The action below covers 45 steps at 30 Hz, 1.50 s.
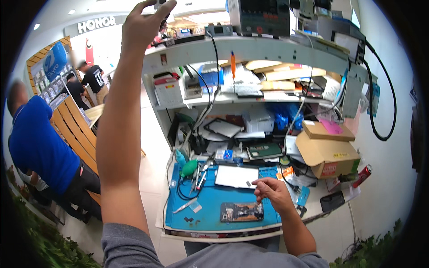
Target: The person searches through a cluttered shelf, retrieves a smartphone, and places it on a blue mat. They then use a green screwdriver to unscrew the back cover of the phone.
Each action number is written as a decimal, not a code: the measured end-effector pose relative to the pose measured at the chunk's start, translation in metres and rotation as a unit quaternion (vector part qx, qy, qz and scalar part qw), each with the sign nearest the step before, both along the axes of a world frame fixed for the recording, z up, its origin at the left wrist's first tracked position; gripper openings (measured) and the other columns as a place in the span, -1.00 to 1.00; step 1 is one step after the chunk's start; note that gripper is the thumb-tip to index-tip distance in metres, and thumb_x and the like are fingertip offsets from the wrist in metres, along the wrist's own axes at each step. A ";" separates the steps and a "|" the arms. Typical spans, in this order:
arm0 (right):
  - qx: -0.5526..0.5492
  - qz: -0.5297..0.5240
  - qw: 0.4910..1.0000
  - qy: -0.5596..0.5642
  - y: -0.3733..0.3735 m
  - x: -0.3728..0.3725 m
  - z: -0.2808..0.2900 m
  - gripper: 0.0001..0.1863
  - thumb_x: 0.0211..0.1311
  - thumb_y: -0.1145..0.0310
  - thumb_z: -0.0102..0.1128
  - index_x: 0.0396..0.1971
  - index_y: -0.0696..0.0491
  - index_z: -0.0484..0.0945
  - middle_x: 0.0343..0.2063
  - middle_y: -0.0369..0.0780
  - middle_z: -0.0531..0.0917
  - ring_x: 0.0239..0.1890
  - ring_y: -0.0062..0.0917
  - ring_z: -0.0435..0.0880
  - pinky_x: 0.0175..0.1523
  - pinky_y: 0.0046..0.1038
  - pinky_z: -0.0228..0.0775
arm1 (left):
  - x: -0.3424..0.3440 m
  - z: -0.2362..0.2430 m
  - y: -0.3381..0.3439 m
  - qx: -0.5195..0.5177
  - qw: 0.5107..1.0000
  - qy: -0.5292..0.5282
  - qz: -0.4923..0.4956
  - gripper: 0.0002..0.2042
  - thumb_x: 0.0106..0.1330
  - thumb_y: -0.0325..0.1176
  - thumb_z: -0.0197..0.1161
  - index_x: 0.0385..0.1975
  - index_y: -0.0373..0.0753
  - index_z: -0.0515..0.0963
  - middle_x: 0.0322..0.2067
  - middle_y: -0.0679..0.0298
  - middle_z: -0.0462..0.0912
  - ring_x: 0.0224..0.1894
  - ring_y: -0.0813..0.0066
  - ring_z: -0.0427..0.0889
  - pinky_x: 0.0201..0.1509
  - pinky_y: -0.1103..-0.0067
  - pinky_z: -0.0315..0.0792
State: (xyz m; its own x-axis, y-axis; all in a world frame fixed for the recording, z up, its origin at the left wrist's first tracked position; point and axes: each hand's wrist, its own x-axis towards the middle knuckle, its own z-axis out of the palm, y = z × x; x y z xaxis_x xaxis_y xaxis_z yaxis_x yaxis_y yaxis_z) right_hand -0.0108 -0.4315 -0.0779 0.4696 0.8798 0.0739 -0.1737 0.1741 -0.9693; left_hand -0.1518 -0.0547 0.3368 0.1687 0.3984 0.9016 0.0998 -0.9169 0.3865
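Observation:
My left hand (144, 22) is raised high at the top edge, above the shelf. Its fingers close round a dark object (164, 18), mostly hidden and cut off by the picture's edge. My right hand (271, 193) hovers over the blue mat (205, 219), fingers curled and pinched; what they hold, if anything, I cannot make out. By its fingertips a small dark piece (249, 183) shows against a white tray (232, 176). Just below that hand lies an opened phone (241, 212) with its insides exposed. Tweezers (184, 205) and several small dark bits (189, 219) lie on the mat's left.
A green air blower (188, 168) and several pens or screwdrivers stand at the mat's left. Cardboard boxes (328, 152), a black phone (332, 202) and a red can (362, 175) line the right. Cluttered shelves (250, 100) rise behind. A person in blue (44, 138) stands left.

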 end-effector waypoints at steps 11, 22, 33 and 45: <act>-0.065 -0.030 0.997 -0.022 -0.052 0.012 -0.024 -0.70 0.65 0.29 0.41 0.10 0.22 0.78 -0.30 -0.22 0.80 -0.36 -0.62 0.75 -0.24 -0.50 0.67 | 0.046 -0.009 -0.020 0.022 0.875 0.404 0.266 -0.12 0.57 0.56 0.00 0.13 -0.25 0.85 0.16 -0.10 0.83 0.29 -0.11 0.76 0.41 0.19 0.57; -0.115 -0.183 0.973 -0.084 -0.099 -0.017 -0.069 -0.78 0.59 0.34 0.46 -0.10 0.24 0.82 -0.39 -0.25 0.80 -0.38 -0.64 0.74 -0.20 -0.56 0.60 | -0.043 -0.227 -0.051 0.165 0.977 0.073 -0.115 -0.81 0.51 -0.60 0.37 0.02 -0.25 0.79 -0.23 0.27 0.87 -0.32 0.58 0.82 -0.14 0.57 0.69; -0.032 -0.248 0.932 -0.261 -0.090 -0.006 -0.075 -0.31 0.40 0.47 0.63 -0.70 0.02 0.18 -0.69 -0.38 0.30 -0.61 -0.68 0.16 -0.48 -0.42 -0.07 | -0.027 -0.415 -0.030 -0.141 0.924 0.329 -0.133 -0.68 0.36 -0.27 0.59 -0.07 -0.40 0.79 -0.18 0.08 0.85 -0.27 0.27 0.86 -0.12 0.43 0.72; 0.004 -0.209 0.906 -0.368 -0.062 -0.006 -0.052 -0.35 0.30 0.59 0.62 -0.68 -0.01 0.18 -0.71 -0.30 0.41 -0.69 -0.59 0.30 -0.54 -0.39 0.01 | 0.077 -0.414 -0.048 -0.226 0.903 0.320 -0.177 -0.70 0.37 -0.18 0.61 -0.30 -0.35 0.82 -0.42 0.10 0.85 -0.40 0.32 0.82 -0.21 0.43 0.66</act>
State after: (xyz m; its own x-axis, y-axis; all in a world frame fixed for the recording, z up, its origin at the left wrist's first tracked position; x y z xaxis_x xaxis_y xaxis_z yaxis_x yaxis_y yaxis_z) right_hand -0.0170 -0.4933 -0.1304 0.5825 0.6347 0.5079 0.6013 0.0840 -0.7946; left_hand -0.0751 -0.1023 -0.0775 0.7865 0.5201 0.3329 0.1669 -0.6981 0.6962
